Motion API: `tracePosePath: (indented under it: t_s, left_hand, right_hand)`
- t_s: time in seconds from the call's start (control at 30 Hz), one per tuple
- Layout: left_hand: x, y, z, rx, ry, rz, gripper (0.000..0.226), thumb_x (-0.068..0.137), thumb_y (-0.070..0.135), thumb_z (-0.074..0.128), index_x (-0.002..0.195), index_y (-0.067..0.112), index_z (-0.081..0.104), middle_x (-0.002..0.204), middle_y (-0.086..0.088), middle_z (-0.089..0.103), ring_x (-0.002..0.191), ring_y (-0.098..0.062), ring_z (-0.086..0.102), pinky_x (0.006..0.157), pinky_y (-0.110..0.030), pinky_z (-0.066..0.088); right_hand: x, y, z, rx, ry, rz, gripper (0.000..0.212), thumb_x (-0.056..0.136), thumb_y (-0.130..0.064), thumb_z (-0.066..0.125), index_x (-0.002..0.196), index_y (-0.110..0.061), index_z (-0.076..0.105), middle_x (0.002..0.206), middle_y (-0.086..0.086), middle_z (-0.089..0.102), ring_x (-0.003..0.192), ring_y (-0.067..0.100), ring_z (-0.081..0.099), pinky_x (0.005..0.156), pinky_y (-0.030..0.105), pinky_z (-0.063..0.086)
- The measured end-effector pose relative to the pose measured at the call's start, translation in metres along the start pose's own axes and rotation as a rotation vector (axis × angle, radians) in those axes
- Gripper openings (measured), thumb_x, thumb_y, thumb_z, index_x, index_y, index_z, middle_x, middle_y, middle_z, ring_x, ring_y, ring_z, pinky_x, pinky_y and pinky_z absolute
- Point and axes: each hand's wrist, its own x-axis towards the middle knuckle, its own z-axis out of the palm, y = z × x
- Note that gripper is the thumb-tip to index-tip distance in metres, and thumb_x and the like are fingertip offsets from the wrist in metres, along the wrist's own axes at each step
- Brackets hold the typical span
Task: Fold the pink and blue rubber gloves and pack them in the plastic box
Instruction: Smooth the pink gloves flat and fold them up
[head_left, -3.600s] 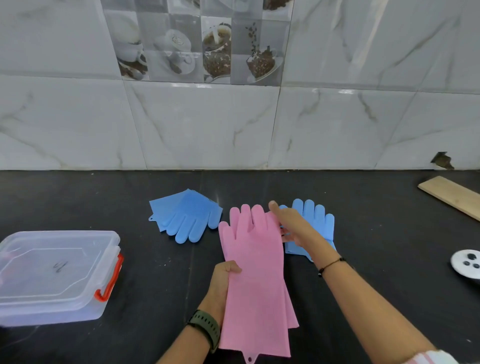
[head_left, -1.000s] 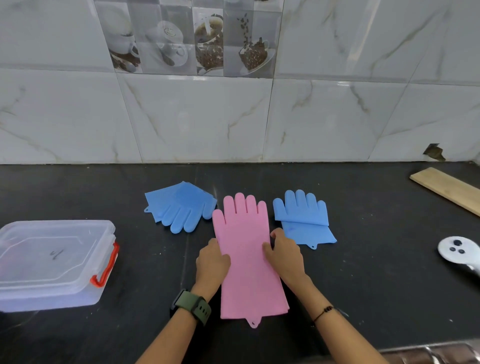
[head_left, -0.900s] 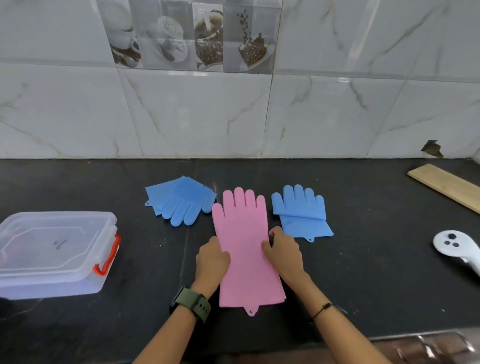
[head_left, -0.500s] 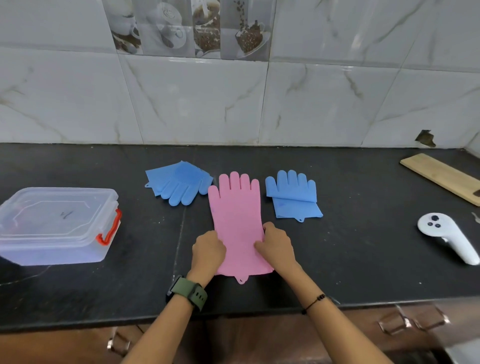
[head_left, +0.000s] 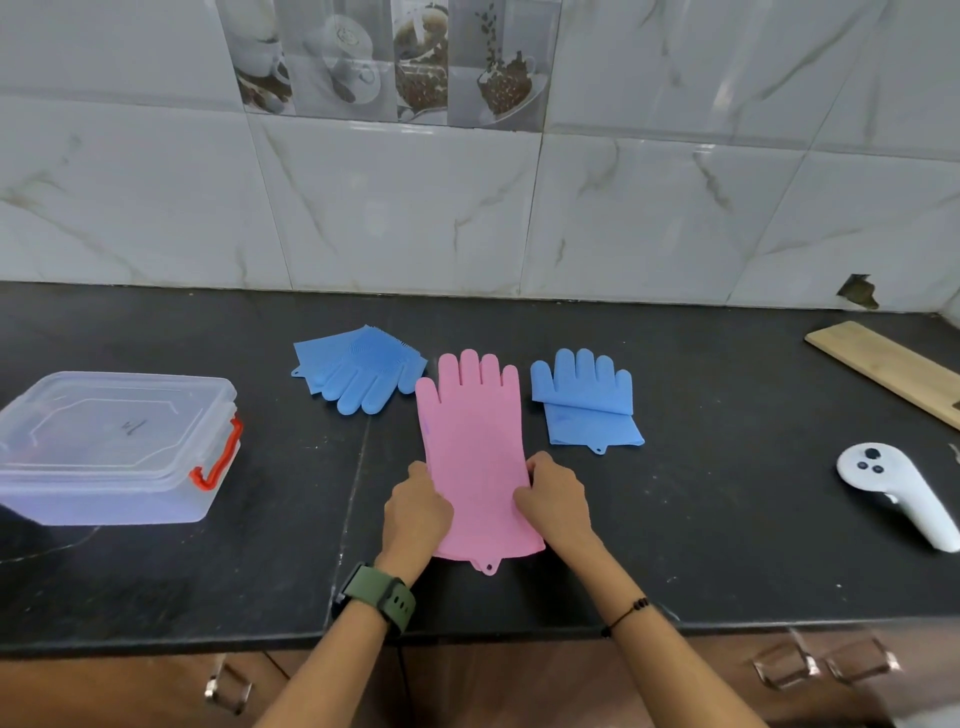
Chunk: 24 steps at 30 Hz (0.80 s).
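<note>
Pink glove (head_left: 475, 452) lying flat mid-counter; I'm seeing L hand (head_left: 415, 514) & R hand (head_left: 556, 499) curling fingers, gripping its side edges near the cuff.

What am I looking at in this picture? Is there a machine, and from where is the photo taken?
There is no machine. A person wears a camera on the head, so you look down at their own two hands. The left hand and right hand grip the side edges of a pink glove, which lies flat on a black counter. Two folded blue gloves lie behind it, one on the left and one on the right. A closed plastic box stands at the far left. A wooden board and a white controller lie at the right.
</note>
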Motion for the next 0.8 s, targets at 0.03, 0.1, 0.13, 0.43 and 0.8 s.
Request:
tracePosePath:
  t_s: [0.03, 0.1, 0.13, 0.43, 0.8]
  left_hand:
    - [0.0, 0.0, 0.0, 0.046, 0.001, 0.012, 0.025, 0.092, 0.004, 0.035, 0.116, 0.004, 0.042, 0.112, -0.017, 0.057, 0.085, -0.025, 0.05, 0.069, -0.033, 0.041]
    - [0.0, 0.0, 0.002, 0.181, -0.007, 0.043, 0.023, 0.093, 0.007, 0.035, 0.114, 0.003, 0.043, 0.113, -0.017, 0.058, 0.092, -0.029, 0.056, 0.069, -0.034, 0.042]
    - [-0.001, 0.0, 0.002, 0.267, -0.015, 0.061, 0.023, 0.094, 0.009, 0.035, 0.115, 0.003, 0.044, 0.113, -0.017, 0.059, 0.096, -0.031, 0.058, 0.069, -0.034, 0.042]
    - [0.008, -0.023, -0.003, 0.708, 0.133, 0.57, 0.042, 0.088, 0.0, 0.043, 0.129, 0.01, 0.041, 0.127, -0.009, 0.042, 0.103, -0.022, 0.047, 0.082, -0.029, 0.044]
    - [0.028, -0.041, -0.038, 0.934, -0.145, 1.12, 0.039, 0.083, 0.001, 0.044, 0.12, 0.011, 0.054, 0.128, -0.005, 0.054, 0.123, -0.022, 0.046, 0.111, -0.033, 0.032]
  right_hand:
    - [-0.001, 0.0, 0.001, -0.023, 0.0, -0.008, 0.018, 0.084, -0.007, 0.05, 0.103, -0.007, 0.048, 0.095, 0.01, 0.06, 0.08, 0.021, 0.058, 0.07, 0.033, 0.051]
    - [-0.004, -0.001, 0.002, -0.058, 0.005, -0.003, 0.022, 0.086, -0.008, 0.05, 0.107, -0.008, 0.046, 0.097, 0.009, 0.059, 0.079, 0.019, 0.056, 0.069, 0.031, 0.05]
    - [-0.005, -0.001, 0.003, -0.068, 0.01, 0.002, 0.024, 0.087, -0.008, 0.05, 0.11, -0.009, 0.045, 0.099, 0.009, 0.059, 0.08, 0.018, 0.057, 0.07, 0.031, 0.051]
    - [-0.019, 0.004, -0.003, -0.147, 0.025, -0.139, 0.047, 0.088, -0.015, 0.056, 0.131, -0.018, 0.036, 0.123, 0.01, 0.041, 0.086, 0.023, 0.061, 0.077, 0.029, 0.053]
    - [-0.01, 0.014, -0.029, -0.723, -0.16, -0.759, 0.028, 0.095, -0.017, 0.045, 0.114, -0.009, 0.062, 0.132, 0.006, 0.054, 0.124, 0.022, 0.042, 0.103, 0.033, 0.04]
